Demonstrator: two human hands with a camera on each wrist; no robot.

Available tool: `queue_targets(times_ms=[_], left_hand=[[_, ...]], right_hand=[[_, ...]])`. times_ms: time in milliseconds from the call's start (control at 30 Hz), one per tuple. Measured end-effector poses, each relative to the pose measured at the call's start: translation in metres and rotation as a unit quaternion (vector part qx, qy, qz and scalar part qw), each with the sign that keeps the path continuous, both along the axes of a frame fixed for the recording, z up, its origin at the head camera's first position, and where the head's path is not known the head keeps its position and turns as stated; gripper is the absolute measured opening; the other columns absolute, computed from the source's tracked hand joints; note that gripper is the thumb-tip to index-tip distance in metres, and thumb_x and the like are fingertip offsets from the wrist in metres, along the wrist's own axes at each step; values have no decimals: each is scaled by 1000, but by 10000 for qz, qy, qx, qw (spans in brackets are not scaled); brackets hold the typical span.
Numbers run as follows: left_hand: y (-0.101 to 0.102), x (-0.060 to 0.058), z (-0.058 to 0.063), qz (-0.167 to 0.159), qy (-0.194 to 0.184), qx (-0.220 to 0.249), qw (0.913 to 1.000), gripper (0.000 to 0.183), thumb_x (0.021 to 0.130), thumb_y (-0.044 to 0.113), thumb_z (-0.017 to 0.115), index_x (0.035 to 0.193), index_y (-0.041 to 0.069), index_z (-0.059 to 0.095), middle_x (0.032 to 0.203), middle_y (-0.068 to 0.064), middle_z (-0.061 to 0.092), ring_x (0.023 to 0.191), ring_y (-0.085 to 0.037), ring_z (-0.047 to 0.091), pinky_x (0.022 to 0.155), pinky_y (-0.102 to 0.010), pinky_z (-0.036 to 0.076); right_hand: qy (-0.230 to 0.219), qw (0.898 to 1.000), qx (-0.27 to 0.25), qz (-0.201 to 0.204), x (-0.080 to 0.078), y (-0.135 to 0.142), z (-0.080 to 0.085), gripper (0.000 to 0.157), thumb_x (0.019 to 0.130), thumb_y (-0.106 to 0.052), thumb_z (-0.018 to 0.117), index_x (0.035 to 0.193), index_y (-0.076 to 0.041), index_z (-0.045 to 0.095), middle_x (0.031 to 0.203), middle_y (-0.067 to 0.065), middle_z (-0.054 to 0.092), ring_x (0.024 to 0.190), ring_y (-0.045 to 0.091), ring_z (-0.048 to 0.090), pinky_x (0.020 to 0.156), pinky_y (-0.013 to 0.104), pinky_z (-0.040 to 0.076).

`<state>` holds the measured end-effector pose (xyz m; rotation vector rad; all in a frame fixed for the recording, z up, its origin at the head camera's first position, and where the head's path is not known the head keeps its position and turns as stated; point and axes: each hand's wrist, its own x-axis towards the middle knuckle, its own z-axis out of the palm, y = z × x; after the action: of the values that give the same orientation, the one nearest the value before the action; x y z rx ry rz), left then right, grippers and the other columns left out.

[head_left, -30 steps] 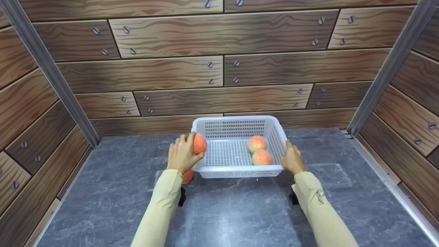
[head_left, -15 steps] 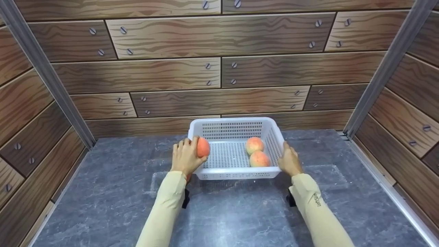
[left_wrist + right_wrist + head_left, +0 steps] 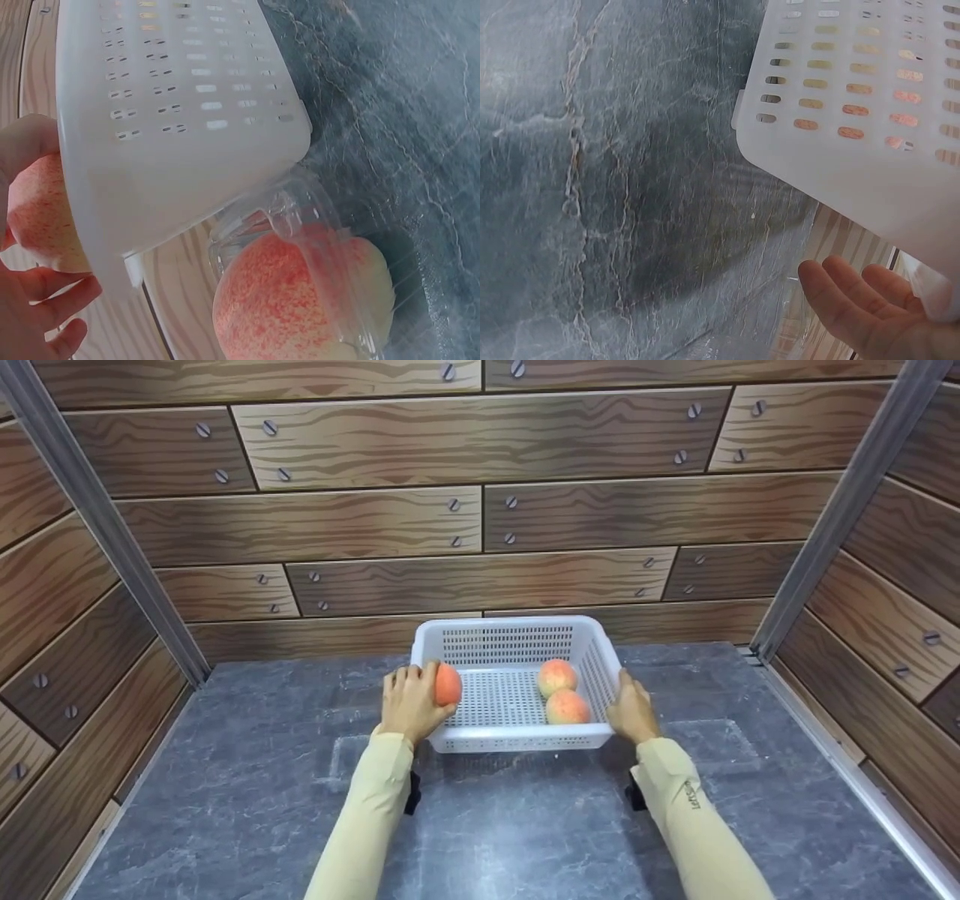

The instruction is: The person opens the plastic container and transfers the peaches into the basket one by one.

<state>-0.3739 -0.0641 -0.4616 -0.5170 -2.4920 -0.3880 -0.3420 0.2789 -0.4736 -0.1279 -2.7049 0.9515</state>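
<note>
In the head view my left hand (image 3: 411, 701) holds a peach (image 3: 448, 684) at the left rim of a white perforated plastic basket (image 3: 517, 730). The left wrist view shows fingers around that peach (image 3: 45, 214), which lies partly behind the basket rim. Two more peaches, a rear one (image 3: 557, 678) and a front one (image 3: 568, 706), touch each other on the right side of the basket floor. My right hand (image 3: 634, 711) holds the basket's right rim. Its fingers (image 3: 840, 292) show below the outer wall in the right wrist view; the thumb is hidden there.
Beside the basket's left side, another peach (image 3: 277, 300) sits in a clear plastic container (image 3: 300, 202). The grey marbled table (image 3: 225, 780) meets wood-patterned walls (image 3: 360, 517) at back and sides, with metal posts (image 3: 832, 510) in the corners.
My left hand has carried its peach right, from the basket's left edge to just inside it. The peach by the left wrist is now covered in the head view. My right hand stays at the rim.
</note>
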Motion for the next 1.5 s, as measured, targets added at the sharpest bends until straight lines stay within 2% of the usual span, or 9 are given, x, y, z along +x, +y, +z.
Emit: queue_targets(times_ms=[267, 600, 833, 1067, 1500], left_hand=[[4, 0, -2, 54, -56, -35, 10000, 66, 70, 34, 85, 123, 3, 61, 101, -23, 67, 99, -42, 61, 97, -54, 42], [7, 1, -5, 122, -314, -143, 9993, 68, 71, 35, 85, 124, 2, 60, 101, -24, 67, 99, -41, 61, 96, -53, 41], [9, 0, -7, 101, -193, -158, 9996, 65, 70, 34, 84, 120, 1, 60, 97, -24, 67, 96, -41, 62, 93, -53, 42], [10, -2, -12, 139, -202, -231, 9994, 65, 69, 35, 84, 120, 1, 61, 98, -24, 67, 99, -41, 61, 96, -54, 40], [14, -1, -11, 148, -569, -171, 9981, 64, 71, 32, 80, 122, -1, 59, 100, -26, 68, 105, -41, 57, 105, -56, 30]], right_hand=[[44, 10000, -46, 3, -2, 0, -1, 68, 80, 11, 51, 144, 21, 31, 125, 46, 48, 119, 61, 49, 107, 63, 38], [33, 10000, -14, -56, -2, 0, -3, 69, 80, 10, 52, 145, 21, 31, 127, 45, 49, 120, 60, 49, 108, 62, 38], [51, 10000, -15, -29, 0, 1, -3, 68, 80, 10, 50, 144, 21, 31, 126, 45, 48, 120, 60, 48, 107, 63, 38], [89, 10000, -35, -26, -1, 1, -4, 68, 80, 9, 49, 144, 21, 31, 128, 45, 48, 122, 60, 46, 108, 63, 37], [43, 9999, 84, -92, 0, 1, -2, 66, 81, 9, 49, 144, 19, 33, 125, 44, 50, 120, 60, 48, 105, 65, 39]])
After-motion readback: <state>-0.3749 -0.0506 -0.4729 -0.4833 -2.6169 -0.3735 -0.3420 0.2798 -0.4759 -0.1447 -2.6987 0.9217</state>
